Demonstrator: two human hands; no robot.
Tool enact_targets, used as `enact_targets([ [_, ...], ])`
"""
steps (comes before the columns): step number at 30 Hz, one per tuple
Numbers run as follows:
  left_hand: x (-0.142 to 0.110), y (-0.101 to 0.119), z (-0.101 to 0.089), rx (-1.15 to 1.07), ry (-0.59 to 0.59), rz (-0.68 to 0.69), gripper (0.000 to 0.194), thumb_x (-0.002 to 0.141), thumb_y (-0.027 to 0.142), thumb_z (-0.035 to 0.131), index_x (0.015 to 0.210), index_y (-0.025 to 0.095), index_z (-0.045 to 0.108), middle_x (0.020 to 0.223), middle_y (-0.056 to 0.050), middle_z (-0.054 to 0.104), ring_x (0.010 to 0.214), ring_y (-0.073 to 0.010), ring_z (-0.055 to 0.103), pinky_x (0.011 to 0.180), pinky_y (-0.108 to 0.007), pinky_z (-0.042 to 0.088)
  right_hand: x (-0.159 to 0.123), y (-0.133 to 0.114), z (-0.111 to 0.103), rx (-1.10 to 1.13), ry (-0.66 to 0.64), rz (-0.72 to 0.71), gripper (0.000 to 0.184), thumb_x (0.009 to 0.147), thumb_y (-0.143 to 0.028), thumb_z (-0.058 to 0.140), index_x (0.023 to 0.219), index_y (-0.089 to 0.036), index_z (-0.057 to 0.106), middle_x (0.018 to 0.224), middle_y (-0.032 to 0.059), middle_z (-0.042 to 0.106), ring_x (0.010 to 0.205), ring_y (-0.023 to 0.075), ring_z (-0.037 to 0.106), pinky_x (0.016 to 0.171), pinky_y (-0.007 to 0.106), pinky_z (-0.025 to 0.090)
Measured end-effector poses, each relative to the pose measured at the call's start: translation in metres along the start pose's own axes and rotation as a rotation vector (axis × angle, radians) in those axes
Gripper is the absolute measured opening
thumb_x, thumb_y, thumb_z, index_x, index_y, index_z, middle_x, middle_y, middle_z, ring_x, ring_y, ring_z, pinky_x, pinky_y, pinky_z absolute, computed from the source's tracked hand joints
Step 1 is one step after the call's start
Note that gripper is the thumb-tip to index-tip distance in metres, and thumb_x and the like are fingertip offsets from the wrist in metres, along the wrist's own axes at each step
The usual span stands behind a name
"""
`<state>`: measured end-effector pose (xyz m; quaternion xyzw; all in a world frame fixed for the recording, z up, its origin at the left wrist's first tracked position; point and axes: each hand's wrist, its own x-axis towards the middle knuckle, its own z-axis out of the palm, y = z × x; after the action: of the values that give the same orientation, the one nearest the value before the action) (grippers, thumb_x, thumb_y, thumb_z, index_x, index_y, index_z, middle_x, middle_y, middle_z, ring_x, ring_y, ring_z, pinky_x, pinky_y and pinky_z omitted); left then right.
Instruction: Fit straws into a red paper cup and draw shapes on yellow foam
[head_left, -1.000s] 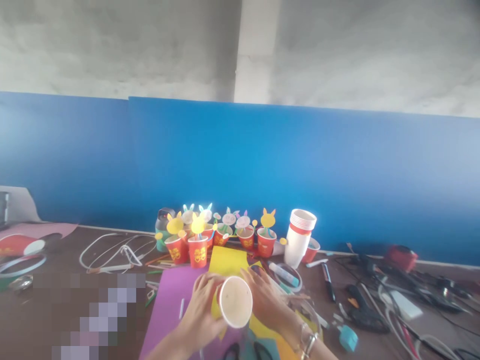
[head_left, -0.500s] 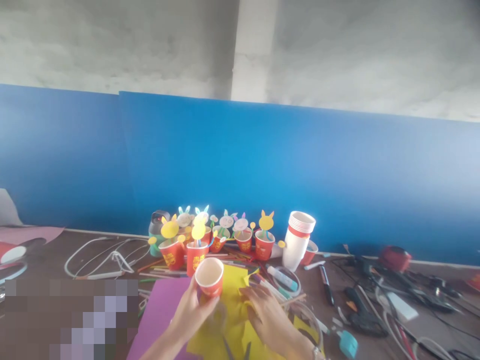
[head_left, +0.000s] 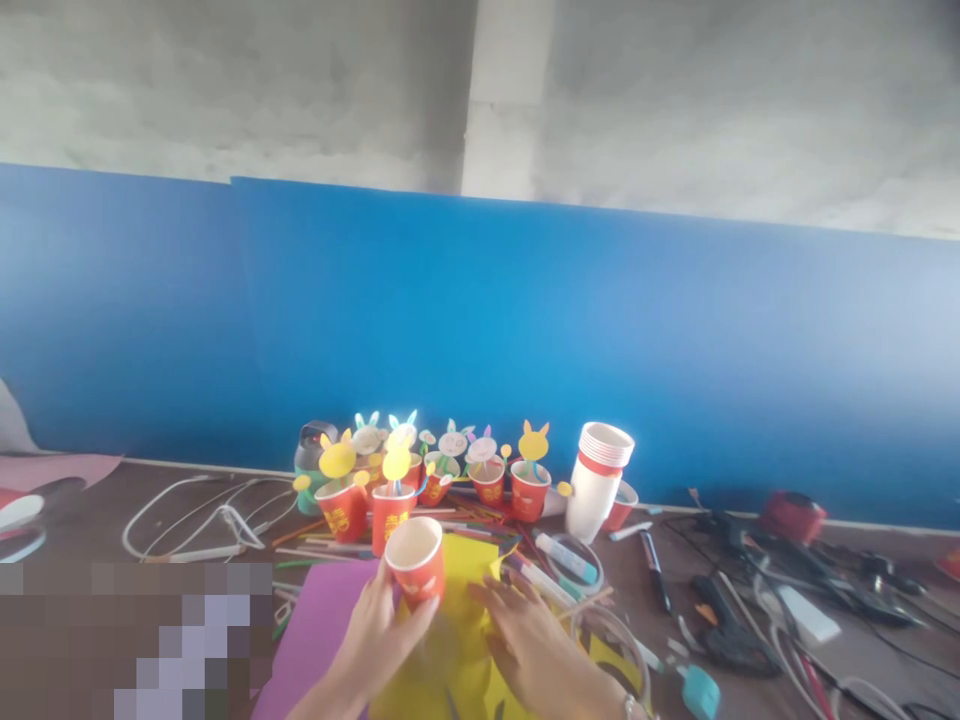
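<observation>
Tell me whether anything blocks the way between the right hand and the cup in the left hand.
Nothing visible does: between the right hand and the red cup in the left hand, only yellow paper shows, underneath.

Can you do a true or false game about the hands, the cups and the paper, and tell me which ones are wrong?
1. The left hand is holding a red cup. True.
2. The held cup is upside down. False: its open end is up.
3. The right hand is holding a cup too. False: that hand is over the yellow paper, with no cup in it.
4. Purple paper shows to the left of the yellow paper. True.
5. The tall white cup stack is to the right of the cups with eared paper heads. True.
6. The big panel at the back is green. False: the panel is blue.
</observation>
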<state>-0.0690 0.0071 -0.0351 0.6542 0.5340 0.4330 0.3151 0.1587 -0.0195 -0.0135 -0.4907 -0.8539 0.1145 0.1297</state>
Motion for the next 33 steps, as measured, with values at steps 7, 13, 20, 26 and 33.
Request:
enact_targets([
  [7,0.0,-0.003,0.005,0.107,-0.023,0.1,0.041,0.075,0.034,0.065,0.113,0.021,0.059,0.111,-0.011,0.07,0.103,-0.0317,0.065,0.089,-0.043,0.05,0.023,0.014,-0.013,-0.029,0.126,0.157,0.037,0.082,-0.012,0.05,0.111,-0.024,0.07,0.109,0.0048,0.072,0.106,0.0218,0.062,0.097,0.031,0.043],
  [13,-0.001,-0.015,0.011,0.265,0.066,0.142,0.035,0.074,0.039,0.064,0.105,0.023,0.063,0.108,-0.011,0.069,0.106,-0.0345,0.063,0.091,-0.049,0.049,0.064,0.037,-0.03,-0.163,0.214,0.316,0.03,0.088,-0.015,0.045,0.086,-0.02,0.074,0.095,0.0078,0.072,0.099,0.0245,0.06,0.086,0.032,0.041],
  [20,0.0,-0.02,0.012,0.302,0.221,0.159,0.037,0.075,0.039,0.059,0.106,0.019,0.056,0.103,-0.015,0.07,0.099,-0.0358,0.066,0.083,-0.049,0.052,0.085,0.044,-0.015,-0.243,0.155,0.382,0.027,0.076,-0.002,0.052,0.089,-0.011,0.074,0.103,0.0186,0.071,0.108,0.0313,0.059,0.093,0.038,0.038],
  [26,0.0,-0.008,0.01,0.24,0.241,0.161,0.043,0.073,0.038,0.063,0.111,0.022,0.053,0.103,-0.012,0.07,0.093,-0.0334,0.068,0.079,-0.044,0.054,0.079,0.042,-0.025,-0.189,0.206,0.396,0.028,0.081,-0.004,0.046,0.09,-0.012,0.072,0.103,0.0177,0.072,0.108,0.0301,0.06,0.092,0.038,0.037],
  [33,-0.002,-0.011,0.011,0.147,0.26,0.076,0.063,0.077,0.042,0.064,0.13,0.02,0.04,0.122,-0.016,0.06,0.112,-0.0344,0.059,0.093,-0.05,0.049,0.057,0.041,-0.052,0.045,0.297,0.414,0.018,0.083,-0.016,0.051,0.085,-0.018,0.068,0.087,0.006,0.075,0.085,0.0209,0.068,0.078,0.029,0.045],
])
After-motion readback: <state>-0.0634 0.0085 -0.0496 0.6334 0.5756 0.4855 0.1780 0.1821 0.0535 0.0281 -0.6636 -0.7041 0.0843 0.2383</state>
